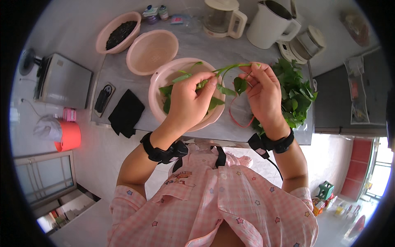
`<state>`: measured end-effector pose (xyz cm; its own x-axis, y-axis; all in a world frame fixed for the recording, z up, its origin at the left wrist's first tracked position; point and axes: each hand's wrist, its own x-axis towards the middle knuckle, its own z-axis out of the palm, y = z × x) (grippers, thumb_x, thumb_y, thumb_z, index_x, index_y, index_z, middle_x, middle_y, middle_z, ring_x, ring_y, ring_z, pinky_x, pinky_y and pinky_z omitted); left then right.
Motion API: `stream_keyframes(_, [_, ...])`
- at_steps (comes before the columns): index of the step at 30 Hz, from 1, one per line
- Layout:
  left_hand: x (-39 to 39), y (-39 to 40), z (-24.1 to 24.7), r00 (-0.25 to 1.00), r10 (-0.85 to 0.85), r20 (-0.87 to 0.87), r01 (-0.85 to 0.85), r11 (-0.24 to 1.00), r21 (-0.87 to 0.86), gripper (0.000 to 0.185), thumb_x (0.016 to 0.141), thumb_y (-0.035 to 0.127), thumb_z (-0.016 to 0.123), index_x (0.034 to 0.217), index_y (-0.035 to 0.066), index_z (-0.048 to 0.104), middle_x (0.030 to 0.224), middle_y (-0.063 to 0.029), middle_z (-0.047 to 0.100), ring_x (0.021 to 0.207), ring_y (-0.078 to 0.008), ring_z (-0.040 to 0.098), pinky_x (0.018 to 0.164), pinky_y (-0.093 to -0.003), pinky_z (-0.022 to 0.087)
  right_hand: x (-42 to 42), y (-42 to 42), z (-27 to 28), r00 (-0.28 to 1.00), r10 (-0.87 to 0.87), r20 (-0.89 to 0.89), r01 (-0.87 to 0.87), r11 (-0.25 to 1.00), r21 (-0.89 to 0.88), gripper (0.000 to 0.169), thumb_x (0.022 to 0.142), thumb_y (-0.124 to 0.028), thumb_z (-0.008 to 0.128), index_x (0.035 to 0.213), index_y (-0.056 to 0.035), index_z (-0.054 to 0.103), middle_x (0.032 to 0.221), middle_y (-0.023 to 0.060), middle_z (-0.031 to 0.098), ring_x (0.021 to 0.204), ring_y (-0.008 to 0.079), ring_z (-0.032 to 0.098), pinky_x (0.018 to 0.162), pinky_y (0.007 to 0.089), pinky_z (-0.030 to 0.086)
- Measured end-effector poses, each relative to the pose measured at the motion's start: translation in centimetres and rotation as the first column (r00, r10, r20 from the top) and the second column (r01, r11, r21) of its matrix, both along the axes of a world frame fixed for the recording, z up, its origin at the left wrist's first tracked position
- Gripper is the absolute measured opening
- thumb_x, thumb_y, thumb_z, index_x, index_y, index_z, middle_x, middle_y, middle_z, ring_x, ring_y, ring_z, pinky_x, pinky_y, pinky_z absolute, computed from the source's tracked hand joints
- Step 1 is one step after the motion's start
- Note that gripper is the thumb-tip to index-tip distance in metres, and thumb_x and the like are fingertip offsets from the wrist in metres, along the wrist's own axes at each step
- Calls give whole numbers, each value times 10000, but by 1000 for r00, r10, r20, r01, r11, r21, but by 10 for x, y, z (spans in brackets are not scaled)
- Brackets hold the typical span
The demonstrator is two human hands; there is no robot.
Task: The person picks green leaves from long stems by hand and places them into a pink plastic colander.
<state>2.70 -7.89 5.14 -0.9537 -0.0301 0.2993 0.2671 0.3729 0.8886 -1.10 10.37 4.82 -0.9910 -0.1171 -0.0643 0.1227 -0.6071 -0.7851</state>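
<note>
A green leafy vegetable stem [233, 66] stretches between my two hands above the right rim of a pink plastic colander [156, 106]. My left hand [194, 95] pinches it between thumb and index finger over the colander. The stem's other end is in the fingertips of my right hand [264, 89], to the right of the colander. Heart-shaped leaves hang from the stem. More green leaves [166, 92] lie inside the colander, partly hidden by my left hand. A heap of leafy greens [293, 92] rests on the counter beyond my right hand.
A pink basin [152, 52] touches or nearly touches the colander; behind it stands another basin [100, 40] with dark contents. A glass pot [216, 21], a white kettle [265, 24] and a second appliance [304, 46] line the back. A black cloth [127, 112], a phone [104, 98] and a red loop [233, 117] lie nearer.
</note>
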Motion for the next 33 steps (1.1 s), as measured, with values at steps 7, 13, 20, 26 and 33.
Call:
stream_keyframes(7, [7, -30, -21, 978, 196, -68, -197, 980, -1, 114, 838, 103, 629, 870, -6, 637, 650, -50, 606, 519, -93, 516, 485, -237, 393, 11, -44, -15, 996, 84, -34, -83, 996, 45, 130, 940, -102, 525, 1020, -1, 528, 996, 154, 657, 808, 172, 648, 693, 260, 502])
stream_keyframes(13, [1, -42, -39, 940, 334, -65, -333, 942, 34, 79, 761, 90, 651, 778, 15, 630, 623, -73, 592, 498, -136, 524, 480, -275, 404, 16, -64, -22, 994, 104, -18, -103, 992, 77, 132, 936, -87, 527, 1029, 7, 522, 979, 152, 661, 814, 171, 645, 717, 260, 497])
stream_keyframes(20, [-4, -50, -59, 945, 307, 114, -326, 909, 259, 92, 767, 88, 632, 751, 0, 610, 590, -12, 539, 528, -80, 475, 494, -249, 385, 6, -69, -39, 999, -21, 27, 18, 992, 128, 108, 932, -93, 538, 991, -3, 536, 946, 126, 660, 834, 159, 639, 728, 258, 494])
stream_keyframes(26, [1, -72, -39, 986, 128, 103, -115, 986, -125, 151, 773, 156, 660, 865, 36, 656, 618, -18, 581, 503, -83, 471, 495, -240, 392, -8, -42, -26, 999, 3, -40, 8, 963, 269, 138, 934, -137, 540, 995, -14, 554, 956, 107, 666, 837, 139, 630, 786, 259, 469])
stream_keyframes(33, [-11, -61, -29, 998, -65, -23, 62, 989, -133, 143, 817, 135, 628, 908, 32, 665, 750, -87, 655, 573, -170, 593, 524, -287, 448, -3, -49, -22, 986, 154, -62, -125, 933, 338, 144, 929, -119, 547, 1009, 0, 560, 928, 96, 672, 816, 125, 624, 729, 239, 467])
